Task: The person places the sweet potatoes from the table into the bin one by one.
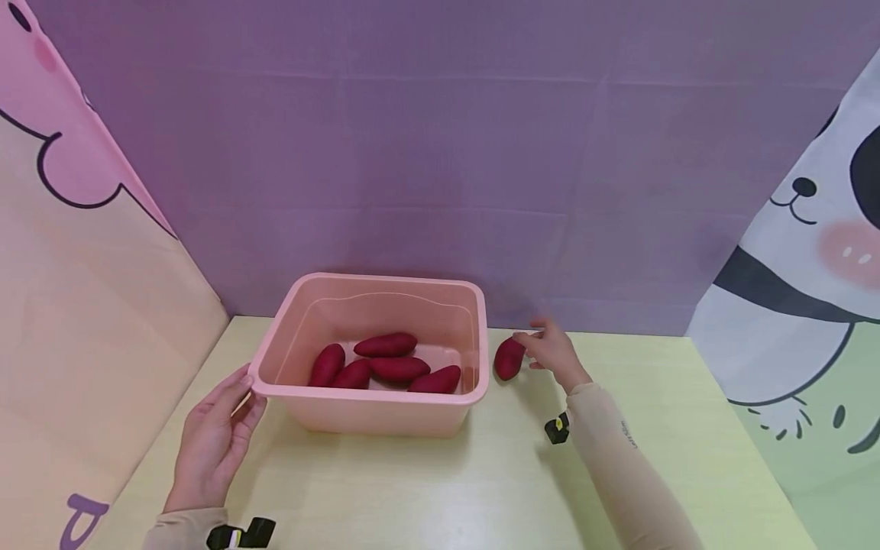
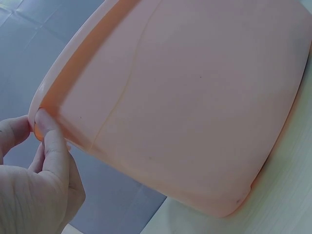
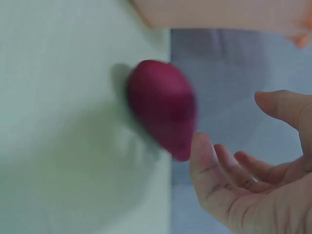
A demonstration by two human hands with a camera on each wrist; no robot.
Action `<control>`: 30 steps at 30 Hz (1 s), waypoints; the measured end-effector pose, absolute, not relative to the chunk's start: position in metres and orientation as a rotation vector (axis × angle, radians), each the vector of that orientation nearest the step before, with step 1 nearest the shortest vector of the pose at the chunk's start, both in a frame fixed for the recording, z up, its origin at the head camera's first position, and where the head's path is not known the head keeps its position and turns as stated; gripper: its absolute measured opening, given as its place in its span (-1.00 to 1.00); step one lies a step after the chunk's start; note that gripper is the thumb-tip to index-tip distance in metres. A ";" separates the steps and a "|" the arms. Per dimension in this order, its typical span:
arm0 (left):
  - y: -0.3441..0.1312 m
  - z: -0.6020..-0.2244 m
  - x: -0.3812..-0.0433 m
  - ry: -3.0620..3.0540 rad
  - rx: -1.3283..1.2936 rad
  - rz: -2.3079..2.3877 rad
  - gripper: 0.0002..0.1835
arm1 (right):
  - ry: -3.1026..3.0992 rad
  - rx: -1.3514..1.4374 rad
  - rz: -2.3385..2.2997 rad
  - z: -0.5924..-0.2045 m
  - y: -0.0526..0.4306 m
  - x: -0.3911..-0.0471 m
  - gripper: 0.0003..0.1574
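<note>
A pink plastic bin [image 1: 385, 412] stands on the table with several dark red sweet potatoes [image 1: 400, 370] lying in its bottom. At its near left corner, my left hand [image 1: 215, 443] pinches the rim between thumb and fingers; the left wrist view shows this grip on the rim [image 2: 73, 58] close up. One more sweet potato [image 1: 507, 359] lies on the table just right of the bin. My right hand [image 1: 553, 353] is over its right side, thumb and fingers spread apart. In the right wrist view a fingertip is close to the narrow end of this sweet potato [image 3: 163, 102]; contact is unclear.
The pale table [image 1: 660, 428] ends at a purple cloth backdrop [image 1: 440, 153] close behind the bin. Printed cloth panels rise on the left [image 1: 82, 305] and right [image 1: 811, 305]. Black wrist cameras sit on both sleeves.
</note>
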State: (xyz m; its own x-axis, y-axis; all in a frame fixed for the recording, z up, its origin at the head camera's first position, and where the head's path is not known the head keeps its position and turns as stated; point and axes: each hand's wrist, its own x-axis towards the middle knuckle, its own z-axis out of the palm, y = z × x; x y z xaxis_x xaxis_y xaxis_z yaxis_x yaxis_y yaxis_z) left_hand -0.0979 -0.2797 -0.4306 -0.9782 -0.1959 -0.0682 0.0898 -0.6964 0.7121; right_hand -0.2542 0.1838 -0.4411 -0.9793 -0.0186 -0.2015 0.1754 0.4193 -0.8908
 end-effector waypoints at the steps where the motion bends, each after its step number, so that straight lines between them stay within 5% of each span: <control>1: -0.280 -0.431 -0.098 -1.148 0.206 -2.747 -0.73 | 2.476 0.183 -1.604 -0.447 0.185 -0.255 -0.21; 10: -0.282 -0.431 -0.097 -1.138 0.191 -2.748 -0.72 | 2.338 0.376 -1.608 -0.479 0.183 -0.260 -0.06; 19: -0.282 -0.432 -0.095 -1.139 0.172 -2.752 -0.72 | 2.388 0.414 -1.583 -0.484 0.166 -0.261 -0.26; 30: -0.282 -0.432 -0.096 -1.137 0.192 -2.756 -0.73 | 2.324 0.420 -1.704 -0.491 0.168 -0.263 -0.21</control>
State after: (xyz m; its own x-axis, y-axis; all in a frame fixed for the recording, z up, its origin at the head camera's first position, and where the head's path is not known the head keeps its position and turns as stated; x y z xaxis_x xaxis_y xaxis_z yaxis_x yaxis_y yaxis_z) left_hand -0.0957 -0.2823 -0.4318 -0.9799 -0.1905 -0.0591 0.0934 -0.6999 0.7081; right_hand -0.2634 0.1677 -0.4907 -0.9328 0.0941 -0.3479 0.3601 0.2836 -0.8888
